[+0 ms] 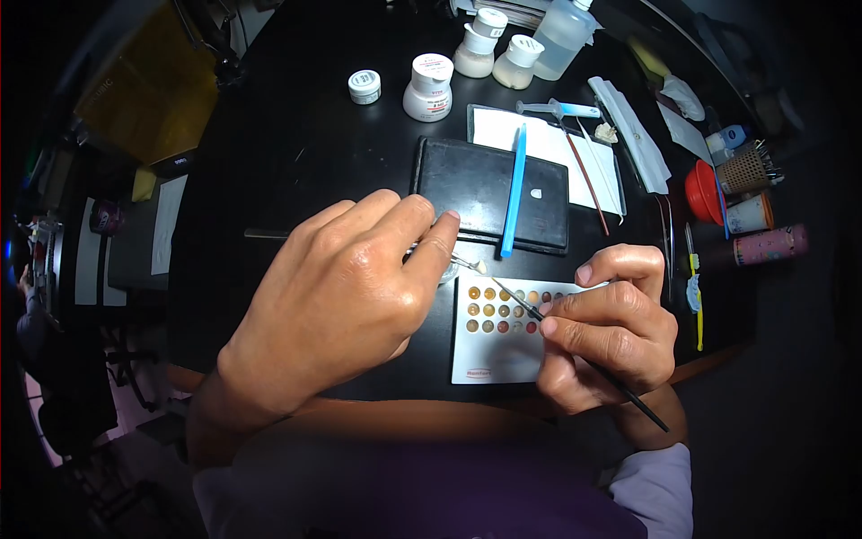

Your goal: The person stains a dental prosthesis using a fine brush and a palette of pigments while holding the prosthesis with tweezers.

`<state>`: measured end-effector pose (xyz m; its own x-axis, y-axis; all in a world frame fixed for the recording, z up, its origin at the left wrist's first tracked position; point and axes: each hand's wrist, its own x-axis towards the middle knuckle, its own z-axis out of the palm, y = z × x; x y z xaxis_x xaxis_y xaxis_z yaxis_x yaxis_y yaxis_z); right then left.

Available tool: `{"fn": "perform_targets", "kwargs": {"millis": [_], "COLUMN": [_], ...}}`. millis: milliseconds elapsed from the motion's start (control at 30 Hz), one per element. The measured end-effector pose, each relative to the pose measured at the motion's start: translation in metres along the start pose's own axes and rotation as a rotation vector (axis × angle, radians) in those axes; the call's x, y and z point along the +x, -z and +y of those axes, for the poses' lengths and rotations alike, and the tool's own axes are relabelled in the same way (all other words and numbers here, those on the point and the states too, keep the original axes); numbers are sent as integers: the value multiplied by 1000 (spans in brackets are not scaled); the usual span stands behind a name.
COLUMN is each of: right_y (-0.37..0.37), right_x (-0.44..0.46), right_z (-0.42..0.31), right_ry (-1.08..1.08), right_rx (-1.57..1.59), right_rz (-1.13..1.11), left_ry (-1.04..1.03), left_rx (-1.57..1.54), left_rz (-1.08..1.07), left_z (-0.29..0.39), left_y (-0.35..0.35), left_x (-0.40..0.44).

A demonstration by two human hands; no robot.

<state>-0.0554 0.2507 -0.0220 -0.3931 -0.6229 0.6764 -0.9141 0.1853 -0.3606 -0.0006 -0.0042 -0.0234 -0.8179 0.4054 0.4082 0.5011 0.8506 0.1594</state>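
Note:
My left hand [350,296] is closed around slim metal tweezers [461,260], mostly hidden behind the fingers. At their tip sits a small off-white tooth crown [481,267]. My right hand [620,332] pinches a thin dark-handled brush [628,393] like a pen. The brush tip points up and left, close to the crown; whether they touch I cannot tell. Beneath both hands lies a white palette [494,357] with rows of brown, yellow and reddish colour wells, its right part covered by my right hand. A clear glass vessel [446,273] shows partly behind my left fingers.
Beyond the hands is a flat black case [467,193] bearing a blue strip [514,189] and a tiny white piece [536,193]. White jars [428,94], a clear bottle [561,40], a syringe [575,110], a red bowl [705,190] and a yellow toothbrush [699,310] stand or lie around.

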Motion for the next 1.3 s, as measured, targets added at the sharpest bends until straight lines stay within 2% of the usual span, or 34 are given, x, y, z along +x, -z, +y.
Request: {"fn": "perform_targets", "kwargs": {"millis": [800, 1300], "right_y": [-1, -1], "right_x": [-2, -1], "right_z": [1, 2], "right_ry": [36, 33], "right_rx": [-20, -28], "right_rz": [92, 48], "left_ry": [-7, -4], "left_rx": [-43, -32], "left_rz": [67, 59], "left_z": [2, 2], "left_y": [2, 2], "left_x": [4, 4]}}
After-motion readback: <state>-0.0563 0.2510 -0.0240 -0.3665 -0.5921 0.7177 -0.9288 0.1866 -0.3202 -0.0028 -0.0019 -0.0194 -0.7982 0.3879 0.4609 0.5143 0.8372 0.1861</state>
